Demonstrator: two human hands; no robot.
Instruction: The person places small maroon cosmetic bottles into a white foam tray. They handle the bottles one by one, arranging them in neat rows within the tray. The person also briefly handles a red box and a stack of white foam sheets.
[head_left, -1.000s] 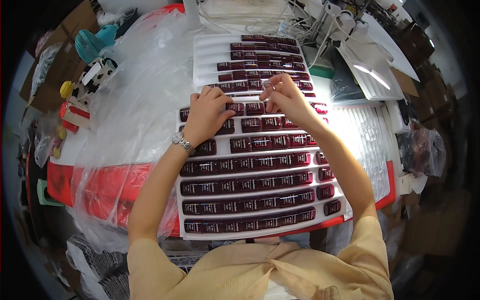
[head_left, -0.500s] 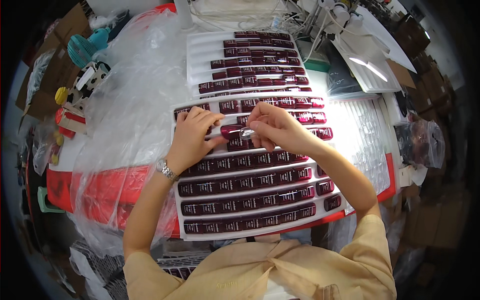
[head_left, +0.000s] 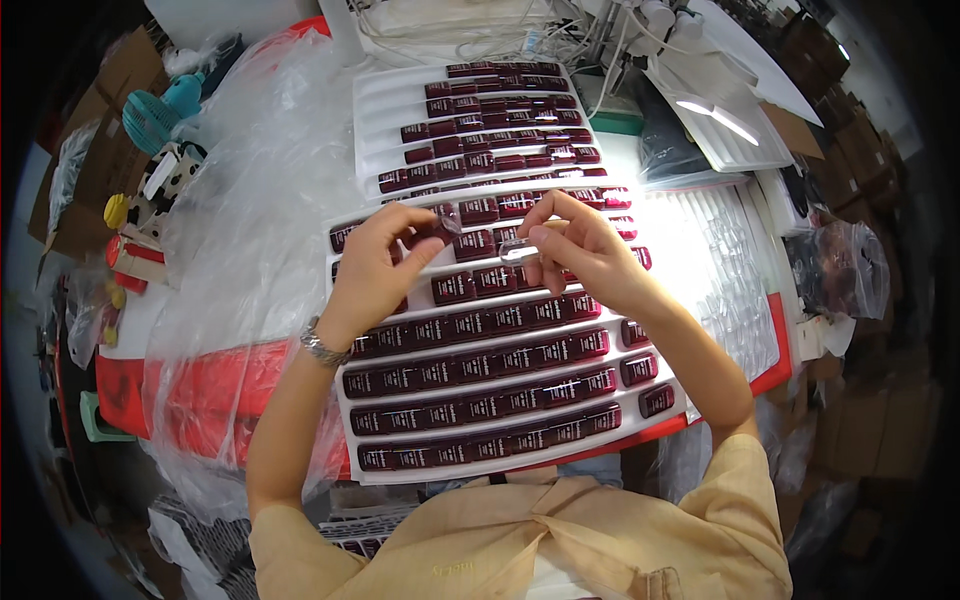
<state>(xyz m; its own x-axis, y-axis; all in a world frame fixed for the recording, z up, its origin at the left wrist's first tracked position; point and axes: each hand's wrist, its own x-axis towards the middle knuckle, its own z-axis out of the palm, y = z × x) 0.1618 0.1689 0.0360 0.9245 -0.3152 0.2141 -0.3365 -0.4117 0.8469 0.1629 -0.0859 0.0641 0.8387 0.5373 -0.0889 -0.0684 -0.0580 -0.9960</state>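
Observation:
My left hand (head_left: pixel 380 265) is curled with fingers and thumb around a small dark red bottle (head_left: pixel 443 212), whose clear end catches the light. Opposite it, my right hand (head_left: pixel 590 260) pinches a clear, rounded cap-like piece (head_left: pixel 517 251) between thumb and fingers. The two pieces are apart. Both hands hover over a white tray (head_left: pixel 490 472) with rows of labelled dark red bottles (head_left: pixel 480 409) lying in its grooves. Part of the upper rows is hidden under my hands.
Behind lies a second white tray (head_left: pixel 380 108) with more dark red bottles. Clear plastic pieces (head_left: pixel 705 280) cover the right side under a bright lamp (head_left: pixel 718 118). Clear plastic sheeting (head_left: pixel 240 220) drapes the left, beside a teal fan (head_left: pixel 150 115). A red table edge (head_left: pixel 230 385) runs along the front.
The dark red bottle has moved up and left with my left hand, away from the clear piece in my right hand. The trays appear shifted slightly left in the view.

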